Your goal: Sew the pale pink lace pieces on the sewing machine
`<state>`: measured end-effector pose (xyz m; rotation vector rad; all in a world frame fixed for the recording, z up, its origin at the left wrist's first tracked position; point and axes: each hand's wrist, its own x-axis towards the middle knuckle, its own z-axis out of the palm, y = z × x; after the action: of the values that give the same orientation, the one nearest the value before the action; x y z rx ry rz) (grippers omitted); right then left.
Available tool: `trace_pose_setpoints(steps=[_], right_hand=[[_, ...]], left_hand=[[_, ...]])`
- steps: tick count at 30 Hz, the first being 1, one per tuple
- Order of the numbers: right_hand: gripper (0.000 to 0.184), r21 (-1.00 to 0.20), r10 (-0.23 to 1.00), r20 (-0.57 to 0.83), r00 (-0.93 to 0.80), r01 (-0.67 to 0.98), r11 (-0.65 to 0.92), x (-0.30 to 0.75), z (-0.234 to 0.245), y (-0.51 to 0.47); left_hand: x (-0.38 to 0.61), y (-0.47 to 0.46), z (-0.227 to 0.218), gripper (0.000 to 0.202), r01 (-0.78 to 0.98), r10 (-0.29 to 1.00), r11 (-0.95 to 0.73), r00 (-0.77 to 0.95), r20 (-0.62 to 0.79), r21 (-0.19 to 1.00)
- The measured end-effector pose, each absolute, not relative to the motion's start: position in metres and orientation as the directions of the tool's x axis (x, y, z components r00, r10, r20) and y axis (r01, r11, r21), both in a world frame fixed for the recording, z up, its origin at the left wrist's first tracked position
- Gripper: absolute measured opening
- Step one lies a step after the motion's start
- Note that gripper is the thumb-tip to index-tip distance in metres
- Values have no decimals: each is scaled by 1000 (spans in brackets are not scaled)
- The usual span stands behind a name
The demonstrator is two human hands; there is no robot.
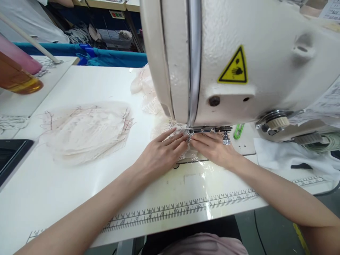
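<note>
Pale lace fabric (170, 124) lies under the presser foot (189, 130) of a white sewing machine (175, 63). My left hand (160, 150) rests flat on it, fingers stretched toward the needle area from the left. From the right, my right hand (215, 148) holds the lace close to the foot, its fingers pressed together and partly hidden behind the metal guide (209, 129). More bunched pale fabric (145, 86) sits behind the machine head. Left of my hands lies a flat pile of sheer pale pieces (90, 132) with loose dark threads at its ends.
A printed ruler strip (175, 211) runs along the table's front edge. A green clip (238, 131) and white cloth (281, 156) lie at right. On the left are an amber container (18, 76), a pink cone (21, 55) and a dark device (13, 156).
</note>
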<state>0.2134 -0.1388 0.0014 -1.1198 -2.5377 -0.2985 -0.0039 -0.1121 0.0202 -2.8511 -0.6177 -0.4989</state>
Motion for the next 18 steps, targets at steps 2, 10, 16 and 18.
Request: trace_pose_setpoints(steps=[2, 10, 16, 18], right_hand=[[36, 58, 671, 400, -624, 748, 661, 212, 2, -140], [25, 179, 629, 440, -641, 749, 638, 207, 2, -144], [20, 101, 580, 482, -657, 699, 708, 204, 5, -147], [16, 81, 544, 514, -663, 669, 739, 203, 7, -149]], left_hand=[[-5, -111, 20, 30, 428, 370, -898, 859, 355, -99], [-6, -112, 21, 31, 449, 385, -887, 846, 369, -105], [-14, -113, 29, 12, 361, 205, -899, 848, 489, -248], [-16, -113, 31, 12, 343, 165, -894, 850, 500, -288]])
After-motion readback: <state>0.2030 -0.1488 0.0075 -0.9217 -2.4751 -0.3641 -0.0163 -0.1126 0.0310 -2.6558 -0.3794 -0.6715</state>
